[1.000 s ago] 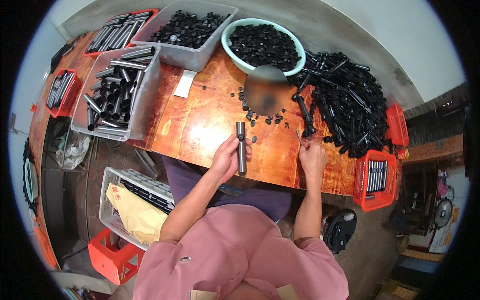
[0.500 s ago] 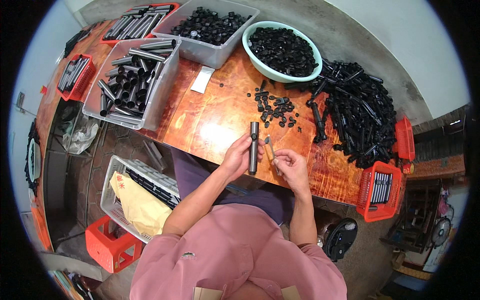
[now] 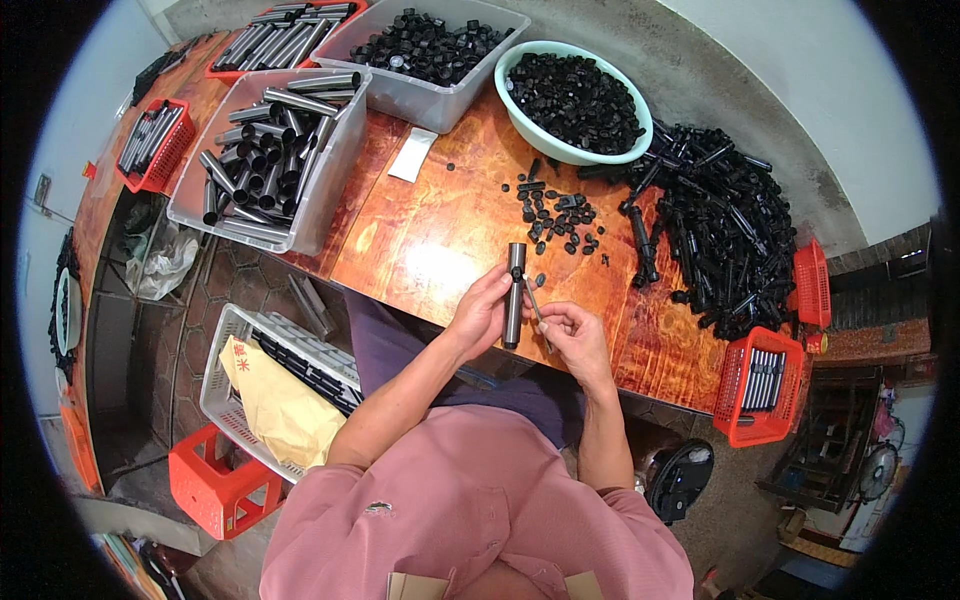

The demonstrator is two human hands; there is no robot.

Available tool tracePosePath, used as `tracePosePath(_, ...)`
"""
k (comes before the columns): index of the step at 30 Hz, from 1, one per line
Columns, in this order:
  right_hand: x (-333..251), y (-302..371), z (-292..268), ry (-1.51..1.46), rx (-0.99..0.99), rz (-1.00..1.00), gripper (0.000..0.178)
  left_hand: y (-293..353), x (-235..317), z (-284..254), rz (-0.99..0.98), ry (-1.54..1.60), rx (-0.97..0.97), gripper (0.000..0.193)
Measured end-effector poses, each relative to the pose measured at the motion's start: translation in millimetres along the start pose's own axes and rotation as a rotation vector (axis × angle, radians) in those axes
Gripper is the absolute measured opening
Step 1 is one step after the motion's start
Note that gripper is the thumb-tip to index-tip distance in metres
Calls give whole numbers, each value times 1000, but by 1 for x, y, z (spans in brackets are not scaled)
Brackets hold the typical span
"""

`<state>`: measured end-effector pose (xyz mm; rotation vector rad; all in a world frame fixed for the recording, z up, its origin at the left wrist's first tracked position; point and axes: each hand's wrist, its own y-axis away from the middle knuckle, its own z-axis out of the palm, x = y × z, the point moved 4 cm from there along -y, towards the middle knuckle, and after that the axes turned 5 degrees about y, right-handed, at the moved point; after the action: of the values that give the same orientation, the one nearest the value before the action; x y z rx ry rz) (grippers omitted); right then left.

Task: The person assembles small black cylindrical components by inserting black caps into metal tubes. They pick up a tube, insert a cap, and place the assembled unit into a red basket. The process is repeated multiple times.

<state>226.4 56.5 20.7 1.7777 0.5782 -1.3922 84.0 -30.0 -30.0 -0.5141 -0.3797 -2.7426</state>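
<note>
My left hand (image 3: pixel 482 306) is closed around a dark grey metal tube (image 3: pixel 513 318), held nearly upright over the table's front edge. A small black round part or opening shows on the tube's upper section. In the fingers of my right hand (image 3: pixel 574 338) is a thin metal tool (image 3: pixel 537 306), perhaps tweezers. Its tip is at the tube's side, close to the black spot; I cannot tell if it touches. Small black pieces (image 3: pixel 571 202) lie loose on the table beyond my hands, with one black piece (image 3: pixel 541 278) just right of the tube.
On the wooden table (image 3: pixel 400 260) are a clear bin of tubes (image 3: pixel 318 225), a clear bin of black caps (image 3: pixel 440 108), a pale green bowl (image 3: pixel 640 140) and a heap of black parts (image 3: pixel 725 225). A red basket (image 3: pixel 733 395) stands right; a white crate (image 3: pixel 222 345) is below left.
The tool's tip has moved left to the tube, and the dark piece at its tip no longer shows there. My left hand still holds the tube. The view has shifted slightly.
</note>
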Motion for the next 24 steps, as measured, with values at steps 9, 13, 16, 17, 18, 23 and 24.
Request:
tracePosePath(9,0,1,7,113,24,-19,15,1,1,2,-1,-12,2,36)
tracePosePath(13,-19,7,12,423,154,-101,13,0,1,0,2,2,-4,36)
tracePosePath(16,-28,14,16,614,308,-262,14,0,0,0,-2,19,-4,36)
tracePosePath(17,-32,16,18,657,337,-293,14,0,0,0,1,18,-3,35)
tracePosePath(18,-36,18,21,700,366,-324,15,0,0,1,5,18,-1,35)
tracePosePath(23,-41,23,29,811,419,-433,17,0,1,3,6,14,9,35)
tracePosePath(24,-43,23,30,818,433,-448,17,1,2,5,3,6,11,35)
